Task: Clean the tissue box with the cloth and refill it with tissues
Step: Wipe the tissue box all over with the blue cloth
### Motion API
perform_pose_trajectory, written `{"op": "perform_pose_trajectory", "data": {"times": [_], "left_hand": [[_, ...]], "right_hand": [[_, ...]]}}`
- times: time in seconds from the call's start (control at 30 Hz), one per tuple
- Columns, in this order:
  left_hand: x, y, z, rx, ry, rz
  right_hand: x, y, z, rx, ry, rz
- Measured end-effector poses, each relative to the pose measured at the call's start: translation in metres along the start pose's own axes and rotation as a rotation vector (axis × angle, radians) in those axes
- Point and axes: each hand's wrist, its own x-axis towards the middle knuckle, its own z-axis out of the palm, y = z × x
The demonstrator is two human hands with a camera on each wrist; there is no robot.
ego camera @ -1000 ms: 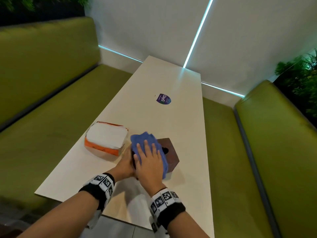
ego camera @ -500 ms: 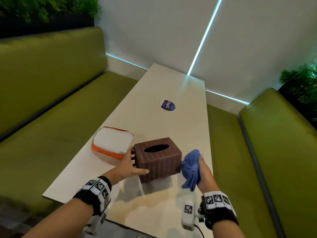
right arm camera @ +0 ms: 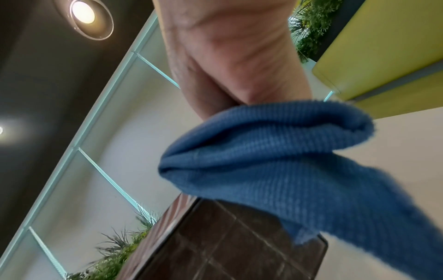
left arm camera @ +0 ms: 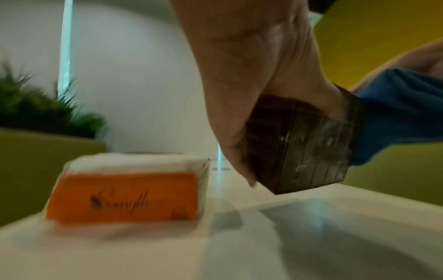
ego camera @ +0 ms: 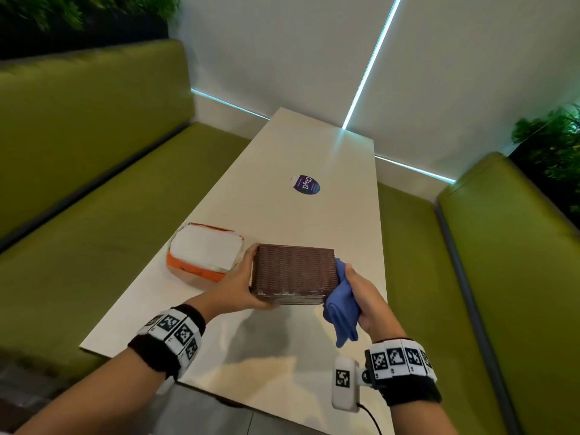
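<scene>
I see the left grip (ego camera: pixel 240 279) clamped on the brown tissue box (ego camera: pixel 293 273), holding it tilted clear of the counter (ego camera: pixel 282 152). Right grip (ego camera: pixel 365 301) is closed around the blue cloth (ego camera: pixel 342 312), which touches the box's right side. Orange tissue pack (ego camera: pixel 204 255) sits on the counter just left of the box.

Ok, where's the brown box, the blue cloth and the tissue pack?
box (ego camera: pixel 293 270): head view, on its woven side
cloth (ego camera: pixel 342 312): head view, on the bunched part by the right hand
tissue pack (ego camera: pixel 204 251): head view, on its white top
</scene>
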Motion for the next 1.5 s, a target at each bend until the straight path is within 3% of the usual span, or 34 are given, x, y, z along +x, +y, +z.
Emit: {"op": "perform_pose_trajectory", "data": {"times": [0.13,0.23,0.3,0.37,0.47,0.57,0.67,0.77,0.93,1.03,1.13,1.2,1.27,1.37,1.43,1.5], "left_hand": [[-0.002,-0.002,-0.003,-0.085,0.065,0.023],[-0.007,-0.003,0.002,-0.102,0.090,0.047],[-0.007,-0.001,0.008,-0.106,0.119,0.063],[-0.004,0.004,0.015,-0.106,0.177,0.081],[0.001,0.014,0.019,-0.132,0.243,0.075],[0.003,0.021,0.024,-0.154,0.270,0.052],[0.003,0.027,0.034,-0.173,0.311,0.051],[-0.001,0.029,0.034,-0.166,0.340,0.065],[-0.004,0.011,0.024,-0.067,0.356,0.014],[0.002,0.017,0.030,-0.072,0.358,0.032],[0.009,0.021,0.037,-0.106,0.349,0.094],[0.008,0.016,0.037,-0.111,0.368,0.118],[0.004,0.007,0.035,-0.112,0.343,0.081],[0.000,-0.010,0.036,-0.099,0.282,0.019],[0.000,-0.018,0.037,-0.131,0.258,-0.027],[-0.001,-0.024,0.036,-0.186,0.234,-0.044]], "right_hand": [[-0.007,-0.019,-0.003,-0.084,0.105,0.009],[-0.012,-0.039,-0.001,-0.101,0.258,-0.162],[-0.016,-0.047,0.013,-0.144,0.273,-0.290],[-0.021,-0.045,0.032,-0.377,0.220,-0.403],[-0.020,-0.022,0.051,-0.990,0.153,-0.544],[-0.023,-0.008,0.074,-1.219,0.180,-0.555],[-0.031,0.002,0.109,-1.318,0.089,-0.643],[-0.025,0.002,0.100,-1.246,0.027,-0.694],[0.014,-0.007,0.041,-1.045,0.158,-0.435],[0.015,0.003,0.076,-1.239,0.166,-0.567],[0.000,0.006,0.109,-1.168,0.085,-0.675],[-0.001,0.000,0.105,-1.108,0.074,-0.714],[0.010,-0.002,0.087,-1.003,0.126,-0.677],[0.027,-0.006,0.061,-0.640,0.321,-0.503],[0.036,-0.008,0.056,-0.445,0.399,-0.487],[0.043,-0.005,0.057,-0.503,0.410,-0.538]]}}
